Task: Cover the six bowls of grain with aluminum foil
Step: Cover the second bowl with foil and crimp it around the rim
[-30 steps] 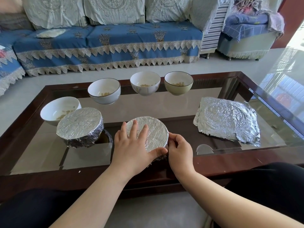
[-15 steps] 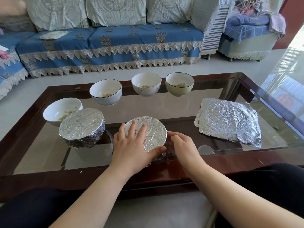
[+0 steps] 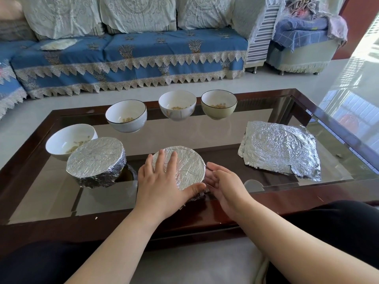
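Observation:
A foil-covered bowl (image 3: pixel 187 166) stands near the front edge of the glass table (image 3: pixel 205 136). My left hand (image 3: pixel 162 184) lies flat on its foil top, thumb against the near side. My right hand (image 3: pixel 223 184) presses its straight fingers against the bowl's right side. A second foil-wrapped bowl (image 3: pixel 96 160) stands to the left. Several uncovered bowls hold grain: a white one (image 3: pixel 69 140) at far left, a white one (image 3: pixel 127 115), a white one (image 3: pixel 177 105) and a beige one (image 3: pixel 219 104) at the back. Crinkled foil sheets (image 3: pixel 281 149) lie at the right.
The table has a dark wooden frame (image 3: pixel 307 194) around the glass. A blue sofa (image 3: pixel 133 58) with lace covers runs behind it, and a footstool (image 3: pixel 303 52) piled with cloth stands at the back right. My dark-clad knees show below the table edge.
My right hand has opened from a curled grip at the bowl's rim and now lies with straight fingers along the bowl's right side. My left hand stays on the foil top.

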`<action>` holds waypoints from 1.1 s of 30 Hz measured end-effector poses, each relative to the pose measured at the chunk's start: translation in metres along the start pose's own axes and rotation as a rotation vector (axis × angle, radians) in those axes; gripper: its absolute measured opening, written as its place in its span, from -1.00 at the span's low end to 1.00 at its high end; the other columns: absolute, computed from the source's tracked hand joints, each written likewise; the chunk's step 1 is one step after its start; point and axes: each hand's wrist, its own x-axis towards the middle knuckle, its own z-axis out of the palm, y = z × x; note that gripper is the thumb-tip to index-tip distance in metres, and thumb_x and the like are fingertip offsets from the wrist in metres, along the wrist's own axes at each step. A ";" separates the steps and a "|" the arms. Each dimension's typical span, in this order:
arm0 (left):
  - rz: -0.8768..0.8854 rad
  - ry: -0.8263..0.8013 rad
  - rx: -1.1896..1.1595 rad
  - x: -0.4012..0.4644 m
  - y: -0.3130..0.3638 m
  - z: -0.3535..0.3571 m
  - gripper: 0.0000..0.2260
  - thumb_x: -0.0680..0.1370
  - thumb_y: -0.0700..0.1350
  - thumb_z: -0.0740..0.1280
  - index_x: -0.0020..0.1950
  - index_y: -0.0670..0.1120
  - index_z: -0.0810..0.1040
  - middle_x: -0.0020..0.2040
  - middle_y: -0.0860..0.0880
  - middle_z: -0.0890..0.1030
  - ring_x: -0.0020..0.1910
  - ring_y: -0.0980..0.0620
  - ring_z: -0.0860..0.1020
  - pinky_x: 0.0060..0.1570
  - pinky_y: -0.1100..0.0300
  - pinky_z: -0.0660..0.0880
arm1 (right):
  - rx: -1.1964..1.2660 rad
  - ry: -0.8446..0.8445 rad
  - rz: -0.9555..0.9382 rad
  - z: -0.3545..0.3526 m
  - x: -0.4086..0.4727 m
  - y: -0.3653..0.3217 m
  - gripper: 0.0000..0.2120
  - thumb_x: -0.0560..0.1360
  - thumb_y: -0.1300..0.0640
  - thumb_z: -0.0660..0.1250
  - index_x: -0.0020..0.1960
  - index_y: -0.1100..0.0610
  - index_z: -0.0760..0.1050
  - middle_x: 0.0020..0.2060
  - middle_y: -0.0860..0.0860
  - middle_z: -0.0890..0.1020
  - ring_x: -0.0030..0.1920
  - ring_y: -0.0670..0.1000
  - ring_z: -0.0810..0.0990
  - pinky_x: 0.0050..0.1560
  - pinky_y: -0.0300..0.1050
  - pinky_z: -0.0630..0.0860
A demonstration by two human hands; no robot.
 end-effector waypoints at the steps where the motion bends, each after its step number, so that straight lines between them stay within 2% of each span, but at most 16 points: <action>1: -0.002 0.002 -0.006 0.000 0.000 0.000 0.15 0.14 0.66 -0.32 0.61 0.06 -0.21 0.63 -0.07 -0.15 0.59 -0.17 -0.16 0.52 -0.12 -0.08 | 0.020 -0.018 0.032 -0.001 0.000 0.000 -0.59 0.55 0.36 -0.01 0.28 0.23 0.48 0.07 0.10 0.69 0.07 0.09 0.59 0.18 -0.07 0.47; 3: -0.005 0.003 -0.017 0.000 0.000 0.000 0.16 0.13 0.67 -0.32 0.61 0.05 -0.24 0.63 -0.07 -0.15 0.59 -0.17 -0.16 0.52 -0.12 -0.09 | 0.073 -0.031 0.081 -0.003 -0.001 0.002 -0.55 0.56 0.35 -0.02 0.35 0.26 0.45 0.13 0.11 0.67 0.19 0.08 0.61 0.12 -0.16 0.50; 5: -0.010 0.002 -0.022 -0.001 0.000 0.000 0.16 0.14 0.67 -0.32 0.60 0.05 -0.26 0.63 -0.08 -0.16 0.59 -0.16 -0.16 0.52 -0.12 -0.09 | 0.131 -0.017 0.066 -0.002 -0.006 0.007 -0.59 0.59 0.35 0.01 0.37 0.27 0.42 0.13 0.13 0.67 0.18 0.06 0.62 0.04 -0.19 0.51; 6: -0.013 0.004 -0.025 -0.001 0.000 0.000 0.15 0.14 0.67 -0.32 0.60 0.04 -0.26 0.63 -0.08 -0.15 0.59 -0.17 -0.16 0.52 -0.12 -0.09 | 0.146 -0.011 0.029 0.000 -0.011 0.008 -0.65 0.61 0.34 0.06 0.32 0.29 0.45 0.09 0.16 0.68 0.13 0.09 0.64 0.02 -0.20 0.51; 8: -0.018 0.006 -0.028 -0.002 0.001 -0.001 0.16 0.14 0.66 -0.33 0.60 0.04 -0.26 0.63 -0.08 -0.15 0.59 -0.17 -0.16 0.52 -0.12 -0.09 | 0.120 0.006 -0.089 0.005 -0.018 0.014 -0.79 0.65 0.24 0.15 0.10 0.34 0.50 -0.03 0.25 0.68 0.01 0.22 0.64 0.01 -0.16 0.49; 9: -0.020 0.001 -0.031 -0.002 0.001 -0.002 0.17 0.13 0.67 -0.34 0.60 0.04 -0.26 0.63 -0.08 -0.15 0.59 -0.17 -0.16 0.52 -0.12 -0.09 | 0.082 0.010 -0.152 0.008 -0.020 0.017 -0.76 0.65 0.15 0.17 -0.01 0.29 0.51 -0.09 0.22 0.67 -0.04 0.19 0.61 0.03 -0.10 0.48; 11: -0.018 -0.018 -0.051 -0.001 0.000 -0.004 0.21 0.08 0.68 -0.36 0.61 0.04 -0.24 0.63 -0.08 -0.15 0.59 -0.16 -0.16 0.52 -0.12 -0.08 | -0.015 0.015 -0.250 0.012 -0.020 0.025 -0.69 0.64 -0.01 0.19 -0.06 0.23 0.49 -0.15 0.14 0.63 -0.08 0.07 0.57 0.09 -0.02 0.48; 13: -0.011 -0.049 -0.083 0.000 -0.004 -0.009 0.24 0.05 0.69 -0.37 0.61 0.05 -0.22 0.63 -0.07 -0.14 0.59 -0.14 -0.14 0.52 -0.11 -0.07 | -0.116 0.054 -0.305 0.013 -0.019 0.028 -0.74 0.64 -0.04 0.20 -0.09 0.05 0.55 -0.22 0.01 0.62 -0.12 -0.02 0.57 0.08 -0.03 0.49; 16: -0.022 -0.131 -0.159 0.001 -0.015 -0.023 0.20 0.11 0.72 -0.18 0.61 0.09 -0.21 0.63 -0.05 -0.14 0.58 -0.12 -0.11 0.52 -0.09 -0.05 | -0.164 0.021 -0.358 0.015 -0.023 0.024 -0.62 0.67 0.07 0.15 -0.22 -0.12 0.63 -0.31 -0.11 0.64 -0.20 -0.10 0.59 -0.05 -0.14 0.53; 20: -0.020 -0.253 -0.174 -0.007 -0.025 -0.033 0.19 0.12 0.62 0.07 0.59 0.12 -0.30 0.62 -0.01 -0.21 0.57 -0.08 -0.16 0.53 -0.07 -0.06 | -0.205 0.043 -0.390 0.014 -0.022 0.021 -0.75 0.66 0.05 0.17 -0.02 -0.08 0.61 -0.14 -0.11 0.71 -0.08 -0.16 0.65 -0.02 -0.22 0.55; 22: -0.007 -0.259 -0.126 -0.012 -0.025 -0.030 0.16 0.22 0.59 0.17 0.58 0.11 -0.34 0.62 -0.02 -0.22 0.56 -0.10 -0.17 0.53 -0.07 -0.07 | -0.212 0.061 -0.406 0.013 -0.021 0.019 -0.77 0.66 0.07 0.17 -0.03 -0.11 0.58 -0.12 -0.22 0.70 -0.04 -0.28 0.62 -0.04 -0.39 0.47; 24: 0.008 -0.218 -0.057 -0.016 -0.025 -0.026 0.12 0.29 0.57 0.18 0.57 0.10 -0.37 0.61 -0.03 -0.20 0.55 -0.13 -0.15 0.53 -0.05 -0.07 | -0.225 0.071 -0.408 0.013 -0.020 0.018 -0.73 0.66 0.08 0.18 -0.08 -0.18 0.58 -0.13 -0.32 0.68 -0.02 -0.36 0.59 -0.03 -0.46 0.44; 26: 0.020 -0.164 -0.023 -0.017 -0.024 -0.023 0.11 0.29 0.59 0.13 0.56 0.10 -0.39 0.59 -0.03 -0.13 0.53 -0.11 -0.10 0.53 -0.02 -0.06 | -0.231 0.087 -0.391 0.012 -0.015 0.020 -0.74 0.64 0.01 0.21 -0.07 -0.21 0.64 -0.04 -0.25 0.69 0.09 -0.27 0.59 0.13 -0.32 0.48; 28: 0.023 -0.127 -0.027 -0.017 -0.024 -0.021 0.14 0.23 0.63 0.07 0.56 0.12 -0.38 0.54 -0.01 -0.07 0.48 -0.08 -0.06 0.52 0.00 -0.04 | -0.209 0.095 -0.363 0.010 -0.010 0.023 -0.80 0.62 -0.03 0.24 0.04 -0.15 0.66 0.03 -0.13 0.69 0.14 -0.16 0.61 0.23 -0.11 0.51; 31: 0.017 -0.095 -0.076 -0.017 -0.024 -0.016 0.22 0.08 0.69 -0.02 0.57 0.13 -0.36 0.49 -0.02 -0.06 0.46 -0.05 -0.08 0.51 -0.01 -0.02 | -0.152 0.137 -0.335 0.010 -0.007 0.024 -0.84 0.61 0.04 0.27 0.04 0.01 0.64 -0.05 -0.07 0.71 0.02 -0.11 0.65 0.18 -0.02 0.56; 33: 0.003 -0.094 -0.167 -0.019 -0.024 -0.013 0.21 0.12 0.65 0.09 0.58 0.13 -0.33 0.49 0.01 -0.10 0.51 -0.04 -0.12 0.51 -0.03 0.01 | -0.136 0.168 -0.315 0.010 -0.005 0.025 -0.86 0.60 0.05 0.30 0.01 0.06 0.62 -0.10 -0.03 0.71 -0.04 -0.05 0.66 0.14 0.04 0.58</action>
